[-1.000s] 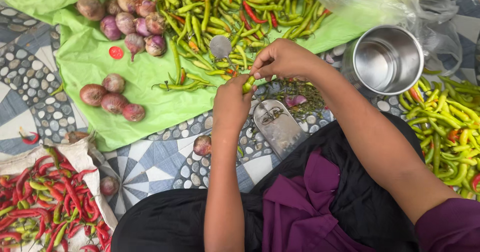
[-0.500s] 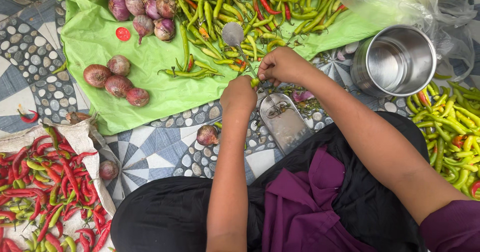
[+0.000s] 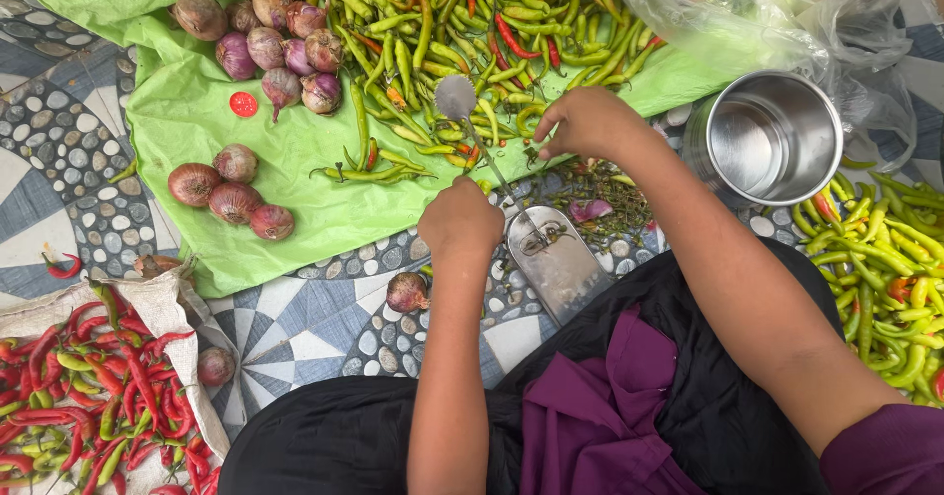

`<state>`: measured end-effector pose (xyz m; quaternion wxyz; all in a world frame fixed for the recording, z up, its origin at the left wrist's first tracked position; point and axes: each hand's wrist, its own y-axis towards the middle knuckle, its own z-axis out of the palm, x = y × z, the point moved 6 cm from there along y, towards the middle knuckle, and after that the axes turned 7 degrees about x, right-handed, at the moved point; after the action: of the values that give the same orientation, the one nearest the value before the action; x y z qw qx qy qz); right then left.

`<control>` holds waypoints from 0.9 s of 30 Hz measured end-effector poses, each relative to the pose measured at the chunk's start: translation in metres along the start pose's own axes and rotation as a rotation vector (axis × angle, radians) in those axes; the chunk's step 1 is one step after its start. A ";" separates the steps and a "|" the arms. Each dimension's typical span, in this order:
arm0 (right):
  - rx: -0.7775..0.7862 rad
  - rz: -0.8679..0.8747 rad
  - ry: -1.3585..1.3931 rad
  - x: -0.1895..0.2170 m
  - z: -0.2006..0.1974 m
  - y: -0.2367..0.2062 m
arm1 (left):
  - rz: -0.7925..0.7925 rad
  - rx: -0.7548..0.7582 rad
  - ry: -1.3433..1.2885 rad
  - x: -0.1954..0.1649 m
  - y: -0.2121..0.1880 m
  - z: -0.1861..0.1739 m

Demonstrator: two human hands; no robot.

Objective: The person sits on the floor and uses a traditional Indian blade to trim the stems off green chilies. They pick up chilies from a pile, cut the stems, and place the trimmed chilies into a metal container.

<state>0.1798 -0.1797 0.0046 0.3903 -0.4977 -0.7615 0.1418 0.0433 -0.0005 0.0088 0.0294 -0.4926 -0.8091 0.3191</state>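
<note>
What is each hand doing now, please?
Left hand: closed, contents hidden, beside the blade.
Right hand: fingers curled at the chilies; grip cannot be told.

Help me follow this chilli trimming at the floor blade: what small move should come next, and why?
Probably the right hand picks one green chilli from the pile on the green sheet and brings it to the upright blade. That hand rests at the pile's edge, the left hand waits closed by the blade, and trimmed bits lie beside its base.
</note>
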 end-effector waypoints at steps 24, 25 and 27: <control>0.173 -0.392 1.067 0.056 -0.016 -0.040 | 0.417 -0.129 -0.754 -0.028 -0.041 -0.060; 0.231 -0.355 1.055 0.058 -0.007 -0.037 | 0.360 -0.125 -0.642 -0.024 -0.040 -0.059; 0.344 -0.283 1.030 0.061 0.012 -0.029 | 0.249 -0.117 -0.415 -0.014 -0.035 -0.056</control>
<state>0.1398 -0.1384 0.0417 0.8026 -0.3246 -0.4979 -0.0510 0.0433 0.0038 0.0760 -0.2054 -0.5135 -0.7479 0.3670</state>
